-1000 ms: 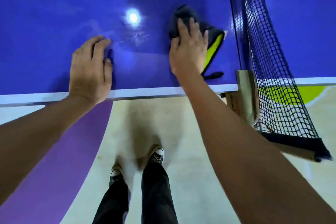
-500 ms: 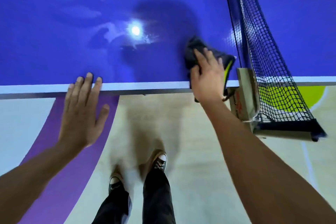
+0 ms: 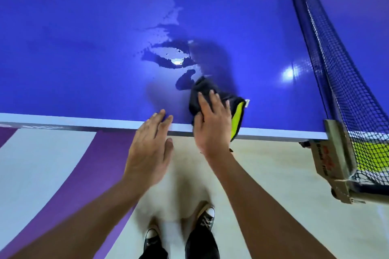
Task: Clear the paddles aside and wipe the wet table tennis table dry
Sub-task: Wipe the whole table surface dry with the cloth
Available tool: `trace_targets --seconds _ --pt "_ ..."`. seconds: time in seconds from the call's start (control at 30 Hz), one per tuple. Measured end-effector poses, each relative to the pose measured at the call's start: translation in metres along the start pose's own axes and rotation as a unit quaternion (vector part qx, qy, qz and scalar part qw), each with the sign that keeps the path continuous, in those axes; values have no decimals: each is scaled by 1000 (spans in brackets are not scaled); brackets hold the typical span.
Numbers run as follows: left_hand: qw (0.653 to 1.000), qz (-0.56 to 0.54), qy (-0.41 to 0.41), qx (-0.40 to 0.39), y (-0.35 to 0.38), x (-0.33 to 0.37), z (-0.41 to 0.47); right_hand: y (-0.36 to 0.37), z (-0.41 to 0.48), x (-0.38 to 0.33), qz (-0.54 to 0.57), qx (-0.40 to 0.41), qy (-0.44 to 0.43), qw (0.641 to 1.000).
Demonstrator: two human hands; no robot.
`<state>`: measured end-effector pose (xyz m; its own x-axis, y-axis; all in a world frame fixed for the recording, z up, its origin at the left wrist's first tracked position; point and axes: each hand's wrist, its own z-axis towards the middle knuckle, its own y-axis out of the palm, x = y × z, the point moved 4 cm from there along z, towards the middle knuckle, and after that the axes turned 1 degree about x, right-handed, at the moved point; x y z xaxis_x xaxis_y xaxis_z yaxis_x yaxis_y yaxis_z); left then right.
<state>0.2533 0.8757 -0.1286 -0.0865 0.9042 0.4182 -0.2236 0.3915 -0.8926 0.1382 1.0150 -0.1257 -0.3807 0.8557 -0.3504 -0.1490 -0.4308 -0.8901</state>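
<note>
The blue table tennis table (image 3: 84,59) fills the upper view, its white near edge running across the middle. A puddle of water (image 3: 168,58) lies on it, with a smaller wet patch just beyond the cloth. My right hand (image 3: 212,124) presses a dark cloth with a yellow-green side (image 3: 210,90) flat on the table at the near edge. My left hand (image 3: 149,149) is open, fingers spread, its fingertips touching the white edge just left of the cloth. No paddles are in view.
The dark net (image 3: 341,69) runs along the right side, fixed by a grey clamp post (image 3: 334,153) at the table's near edge. Below are a cream and purple floor (image 3: 84,174) and my two black sneakers (image 3: 206,216).
The view has shifted left along the table, away from the net. My right hand stays on the cloth at the near edge. My left hand came up from below the edge and closer to the right hand.
</note>
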Motion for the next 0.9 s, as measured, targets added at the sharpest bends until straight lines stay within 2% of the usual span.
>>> trace_targets --seconds 0.1,0.2,0.27,0.43,0.57,0.73,0.9 --pt "998 19 -55 31 -24 -37 2 26 -6 -68 40 -52 -103 992" --pt "996 25 -81 7 -45 -75 3 34 7 -75 53 -54 -140 987" --pt "996 31 -78 -6 -54 -90 5 37 24 -69 44 -49 -128 990" --pt "997 14 -75 -19 -62 -107 32 55 95 -64 7 -71 -34 997" --pt "998 9 -54 -19 -60 -116 73 71 153 -53 -8 -77 -19 997" --pt "999 35 -35 -13 -57 -135 163 96 251 -33 -9 -68 4 998" --pt "997 65 -35 3 -46 -172 290 125 379 -3 -17 -59 21 998"
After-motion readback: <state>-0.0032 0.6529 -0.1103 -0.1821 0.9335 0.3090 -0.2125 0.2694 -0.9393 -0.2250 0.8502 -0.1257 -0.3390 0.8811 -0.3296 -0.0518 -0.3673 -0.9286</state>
